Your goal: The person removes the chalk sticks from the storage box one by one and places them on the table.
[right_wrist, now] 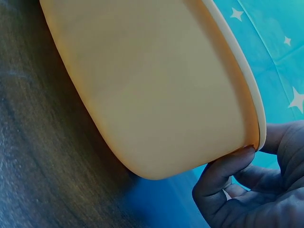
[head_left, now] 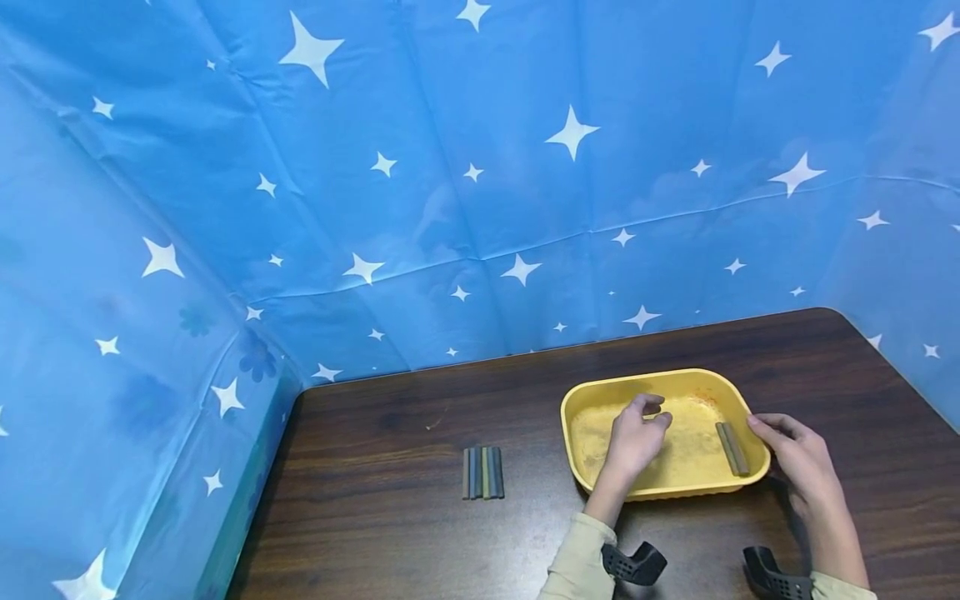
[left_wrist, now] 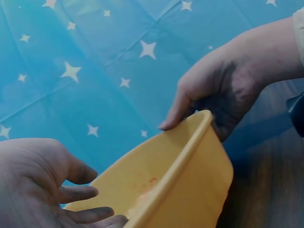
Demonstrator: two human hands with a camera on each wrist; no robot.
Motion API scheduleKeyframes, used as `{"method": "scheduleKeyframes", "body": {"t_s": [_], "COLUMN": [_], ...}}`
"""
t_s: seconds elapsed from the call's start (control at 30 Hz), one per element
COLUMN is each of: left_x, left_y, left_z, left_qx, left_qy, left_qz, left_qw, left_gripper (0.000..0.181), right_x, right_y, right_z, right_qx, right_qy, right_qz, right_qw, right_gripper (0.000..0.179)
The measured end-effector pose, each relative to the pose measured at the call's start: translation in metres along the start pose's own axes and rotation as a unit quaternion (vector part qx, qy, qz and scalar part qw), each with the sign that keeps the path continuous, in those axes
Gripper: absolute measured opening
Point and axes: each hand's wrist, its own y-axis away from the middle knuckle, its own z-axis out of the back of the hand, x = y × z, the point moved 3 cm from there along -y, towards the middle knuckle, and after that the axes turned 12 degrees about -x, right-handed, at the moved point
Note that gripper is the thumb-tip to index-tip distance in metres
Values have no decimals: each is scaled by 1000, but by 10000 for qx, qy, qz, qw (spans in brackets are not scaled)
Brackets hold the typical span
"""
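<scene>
A yellow plastic tray [head_left: 678,493] stands at the right of the table, with two brownish sticks [head_left: 732,448] side by side at its right end. My right hand [head_left: 806,462] pinches the tray's right rim, thumb on the inner side and fingers outside and beneath, as the right wrist view shows. Over the tray's left half hovers my left hand [head_left: 637,437]; its fingers are loosely bent and nothing is between them. In the left wrist view that left hand [left_wrist: 47,190] is palm up to the camera, beside the tray wall [left_wrist: 190,185].
Several thin grey, blue and olive sticks [head_left: 483,472] lie in a flat row on the dark wooden table [head_left: 360,517], left of the tray. A blue star-patterned curtain [head_left: 450,208] hangs behind the table and along its left side. Black cameras [head_left: 636,564] sit on both wrists.
</scene>
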Motion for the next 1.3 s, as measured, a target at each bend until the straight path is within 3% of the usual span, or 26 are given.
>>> {"method": "scheduleKeyframes", "body": {"t_s": [0.33,0.57,0.93,1.3], "left_x": [-4,-4,-2,-4], "left_y": [9,12,9,12], "left_z": [-21,-38,-56,-72], "left_qx": [418,520,408,477], "left_qy": [-38,71,-501,356], "left_qz": [195,549,358,1110], "left_qw": [9989,9971,9973,9920], "left_gripper": [24,22,17,15], "right_x": [0,0,1,0], "right_y": [0,1,0,1], "right_z": [-1,-1,-1,-3], "right_qx": [9,71,170,171], "right_qy": [-84,-179,-303,-235], "right_qz": [14,58,88,-13], "right_qw": [10000,9998,9994,9996], "right_gripper": [58,58,58,60]}}
